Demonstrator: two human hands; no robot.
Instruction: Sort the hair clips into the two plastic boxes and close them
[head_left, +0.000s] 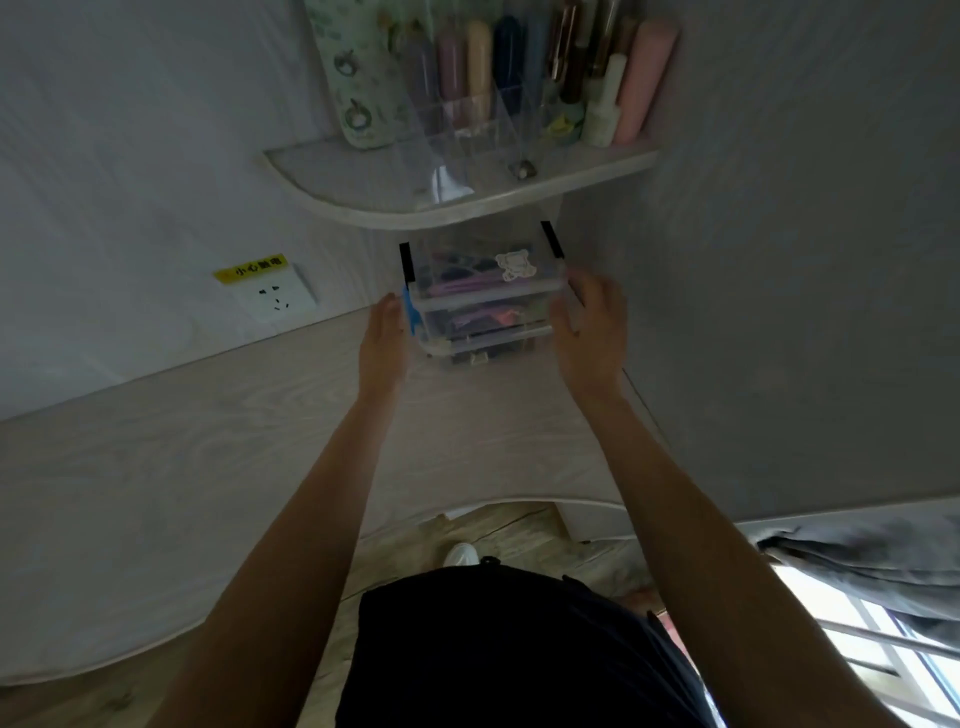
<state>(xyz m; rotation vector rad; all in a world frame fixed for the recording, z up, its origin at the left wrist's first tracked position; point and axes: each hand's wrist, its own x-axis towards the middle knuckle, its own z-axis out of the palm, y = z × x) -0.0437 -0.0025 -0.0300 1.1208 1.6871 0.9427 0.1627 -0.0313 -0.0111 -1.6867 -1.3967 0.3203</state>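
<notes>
1. Two clear plastic boxes sit stacked on the desk (218, 447) at about twelve o'clock from the person, tucked under the corner shelf (363, 182). The upper box (483, 270) has black latches and a bear sticker on its lid; the lower box (483, 332) has a blue latch on its left end. Hair clips (470, 286) — pink, purple and dark ones — show through the walls of both, and both lids appear to be on.

2. The left hand (384, 332) lies flat-fingered against the stack's nine o'clock side, by the blue latch. The right hand (592, 322) is at three o'clock with its fingers loosely spread, beside or just touching the boxes; I cannot tell whether it presses. Neither hand is clamped round anything.

3. Risk, as I judge it: the hands only flank the stack, so a squeeze that is uneven could slide the upper box off the lower one.

4. Whether the latches are snapped home I cannot tell — the picture is dim and blurred. If one is loose, lifting or tilting could pop a lid and spill clips.

5. The shelf hangs close above at twelve o'clock; raising the stack straight up could knock it, or jolt the clear organizer (467, 104) and bottles standing there.
</notes>
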